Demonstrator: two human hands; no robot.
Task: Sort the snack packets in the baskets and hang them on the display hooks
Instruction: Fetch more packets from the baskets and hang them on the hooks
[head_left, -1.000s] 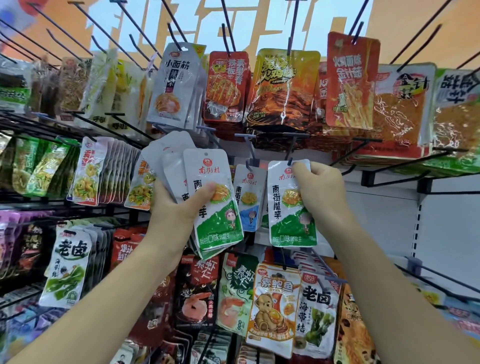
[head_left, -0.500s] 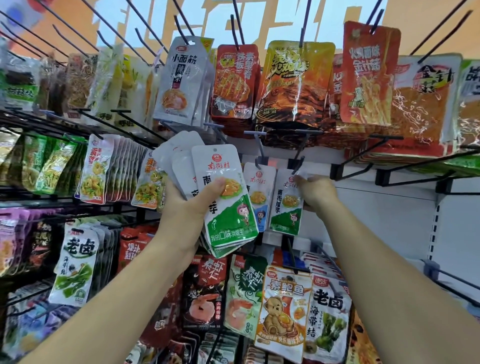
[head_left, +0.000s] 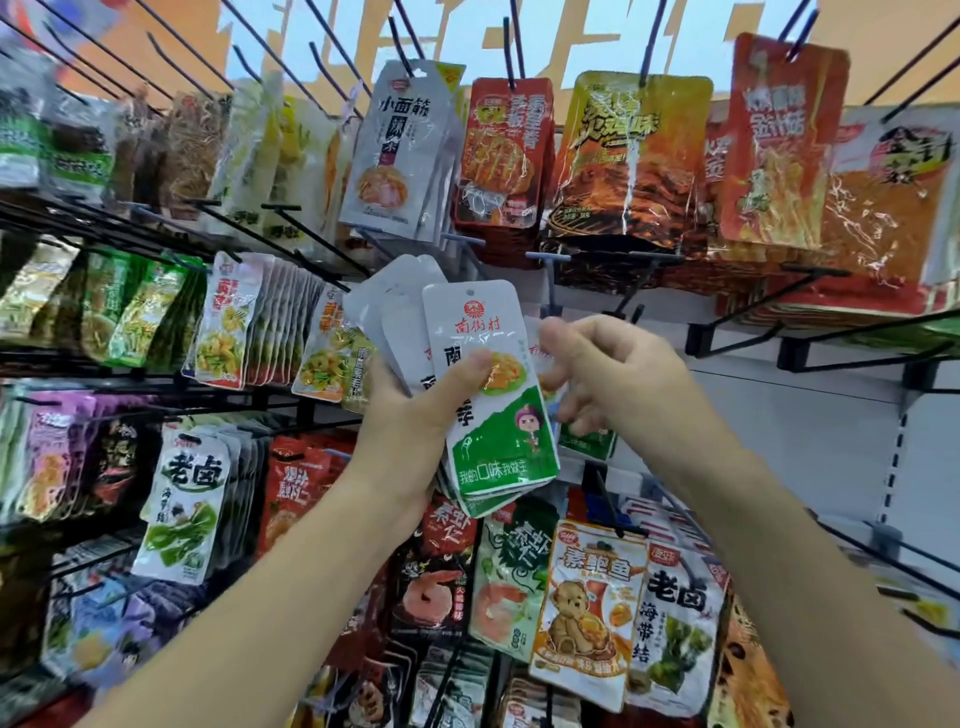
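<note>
Left hand (head_left: 410, 431) grips fanned white-and-green plastic snack packets (head_left: 496, 447). Right hand (head_left: 618, 374) curls at their edge, grip unclear, likely peeling one to hang.

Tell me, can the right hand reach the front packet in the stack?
Probably yes. The right hand hovers just beside the front packet, nothing lies between them, and its right edge is bare. The left hand grips it from the left side.

Two hands, left hand (head_left: 410, 421) and right hand (head_left: 618, 374), are showing, along with one fanned stack of at least three green-and-white packets (head_left: 493, 415) and one bear-print packet (head_left: 587, 613)
</note>
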